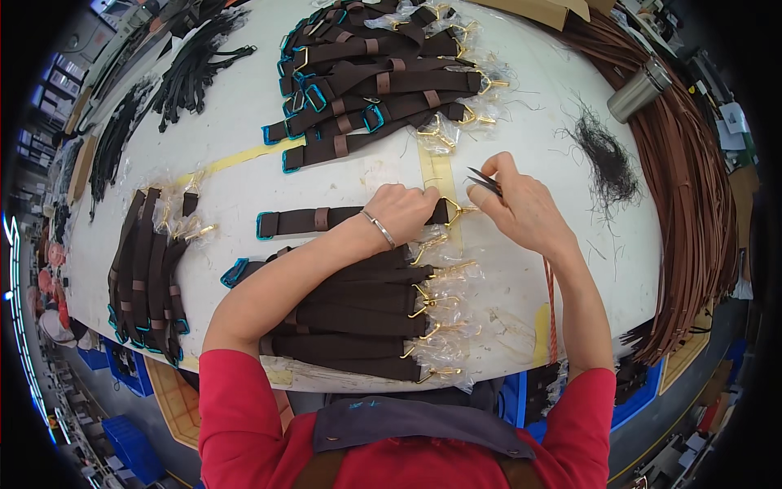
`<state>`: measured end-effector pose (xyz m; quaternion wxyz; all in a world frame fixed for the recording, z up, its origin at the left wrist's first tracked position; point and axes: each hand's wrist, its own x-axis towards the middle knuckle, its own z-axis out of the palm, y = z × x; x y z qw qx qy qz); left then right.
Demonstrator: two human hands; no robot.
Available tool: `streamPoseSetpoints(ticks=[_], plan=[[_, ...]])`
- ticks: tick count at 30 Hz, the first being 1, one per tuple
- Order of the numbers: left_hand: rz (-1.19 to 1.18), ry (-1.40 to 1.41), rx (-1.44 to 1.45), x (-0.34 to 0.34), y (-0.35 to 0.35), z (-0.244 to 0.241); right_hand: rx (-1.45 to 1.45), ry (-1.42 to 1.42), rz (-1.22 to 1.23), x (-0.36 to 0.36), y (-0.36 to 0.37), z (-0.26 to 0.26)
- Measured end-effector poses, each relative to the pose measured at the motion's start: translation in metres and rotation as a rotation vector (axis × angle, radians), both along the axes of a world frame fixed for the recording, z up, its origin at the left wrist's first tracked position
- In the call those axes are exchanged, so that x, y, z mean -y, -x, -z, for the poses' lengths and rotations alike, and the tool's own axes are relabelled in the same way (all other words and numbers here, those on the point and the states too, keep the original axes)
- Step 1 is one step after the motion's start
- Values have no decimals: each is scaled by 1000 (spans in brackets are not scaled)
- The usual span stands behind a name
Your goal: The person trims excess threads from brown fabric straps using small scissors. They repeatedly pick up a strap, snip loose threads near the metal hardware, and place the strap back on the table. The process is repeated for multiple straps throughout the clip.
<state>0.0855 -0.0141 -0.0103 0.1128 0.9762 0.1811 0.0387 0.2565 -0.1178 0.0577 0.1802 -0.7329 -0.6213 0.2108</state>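
Observation:
My left hand (403, 211), with a metal bangle at the wrist, is closed on the end of a dark brown webbing strap (293, 222) beside its gold-coloured metal hook (455, 210). A buckle wrapped in blue film (264, 225) sits at the strap's other end. To the right, my right hand (519, 205) holds small dark thread snips (486, 181), their points directed up and left. A red cord (551, 312) hangs below that hand. Just under the held strap lies a stack of similar straps (360, 305), hooks in clear plastic wrap.
Finished-looking straps (391, 82) are heaped at the back, and another bundle (143, 269) lies left. Black thread scraps (605, 159), a steel flask (639, 90) and long brown leather-like strips (678, 214) are at right. Blue crates (131, 449) stand below the white table (507, 269).

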Motion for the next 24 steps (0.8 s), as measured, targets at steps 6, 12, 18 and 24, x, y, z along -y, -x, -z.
streamPoseSetpoints(ticks=[6, 12, 18, 24], plan=[[-124, 246, 216, -8, 3, 8, -185, 209, -249, -28, -9, 10], [-138, 346, 330, -9, 3, 10, 110, 43, -325, -43, -28, 12], [-158, 310, 389, -6, 1, 17, -22, 218, -340, -53, -23, 26], [-173, 269, 363, -3, 1, 19, -223, 128, -318, -53, -26, 36]])
